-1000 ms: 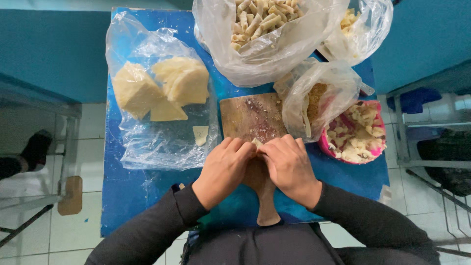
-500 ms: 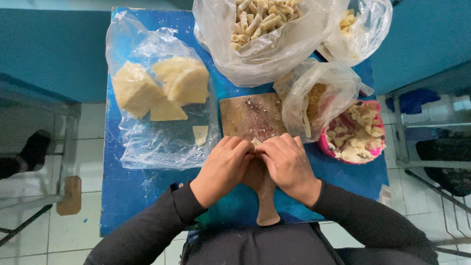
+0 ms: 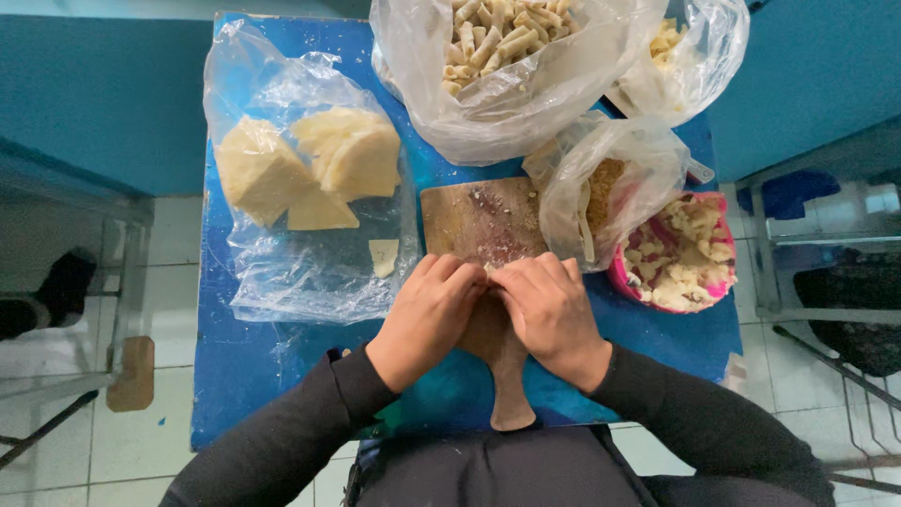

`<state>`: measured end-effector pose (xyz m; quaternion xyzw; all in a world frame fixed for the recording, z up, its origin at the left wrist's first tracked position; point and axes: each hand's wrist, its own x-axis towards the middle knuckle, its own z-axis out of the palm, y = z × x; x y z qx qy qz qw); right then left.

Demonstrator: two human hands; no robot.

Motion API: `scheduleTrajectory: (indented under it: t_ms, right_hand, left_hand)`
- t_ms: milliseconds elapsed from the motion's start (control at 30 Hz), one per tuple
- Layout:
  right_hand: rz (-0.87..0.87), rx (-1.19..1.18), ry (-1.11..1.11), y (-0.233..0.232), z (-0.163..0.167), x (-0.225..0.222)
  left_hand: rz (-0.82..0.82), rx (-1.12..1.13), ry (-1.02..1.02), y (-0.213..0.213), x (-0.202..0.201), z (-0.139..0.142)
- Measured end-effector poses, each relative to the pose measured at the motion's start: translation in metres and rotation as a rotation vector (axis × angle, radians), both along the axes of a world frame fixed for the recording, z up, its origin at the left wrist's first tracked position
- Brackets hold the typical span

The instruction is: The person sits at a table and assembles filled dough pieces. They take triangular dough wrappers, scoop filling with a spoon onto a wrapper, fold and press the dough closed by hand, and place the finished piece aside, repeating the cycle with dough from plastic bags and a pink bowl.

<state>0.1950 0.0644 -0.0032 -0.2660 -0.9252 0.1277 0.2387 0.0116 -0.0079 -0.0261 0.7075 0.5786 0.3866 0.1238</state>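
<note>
The left hand (image 3: pixel 427 314) and right hand (image 3: pixel 549 310) meet fingertip to fingertip, pinching a small pale piece (image 3: pixel 490 269) over the board (image 3: pixel 479 221); bags (image 3: pixel 511 84) crowd the table's (image 3: pixel 235 376) far edge; its near left corner lies bare.

Left hand (image 3: pixel 430 314) and right hand (image 3: pixel 546 308) at frame centre, fingertips pressed together over small pale piece (image 3: pixel 488 270) on wooden board (image 3: pixel 481 221). Blue table (image 3: pixel 235 366) below. Upper left: clear bag with pale yellow blocks (image 3: pixel 310 164). Top: bag of rolled pieces (image 3: pixel 497 38). Right: pink bowl (image 3: pixel 678 265).
</note>
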Motion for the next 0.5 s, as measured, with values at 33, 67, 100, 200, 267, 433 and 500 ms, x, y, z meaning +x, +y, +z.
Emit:
scheduleTrajectory:
  t_ms: [33, 67, 100, 200, 267, 433, 500]
  right_hand:
    - [-0.005, 0.004, 0.001, 0.0008, -0.0003, -0.0005]
    - [-0.010, 0.008, 0.002, 0.0016, -0.0004, -0.0012]
    - [-0.016, 0.012, 0.003, 0.0025, -0.0003, -0.0017]
    - [-0.039, 0.071, 0.004, 0.0032, 0.0010, -0.0030]
    - [-0.018, 0.128, -0.025, 0.0004, 0.0033, -0.0015]
    - [-0.026, 0.203, -0.051, -0.0012, 0.0041, -0.0017]
    - [-0.045, 0.170, -0.059, 0.0034, 0.0022, -0.0030]
  left_hand:
    - [0.001, -0.020, 0.017, 0.0004, 0.0002, -0.0006]
    - [0.011, 0.000, 0.018, 0.0002, 0.0000, -0.0009]
    - [0.021, 0.018, 0.019, 0.0001, 0.0005, -0.0014]
    - [0.051, 0.023, 0.011, 0.0005, 0.0033, -0.0024]
    - [0.061, 0.015, 0.004, 0.0017, 0.0038, -0.0025]
    - [0.115, -0.013, -0.089, 0.0023, 0.0043, 0.0004]
    - [0.107, 0.002, -0.119, 0.0025, 0.0029, 0.0031]
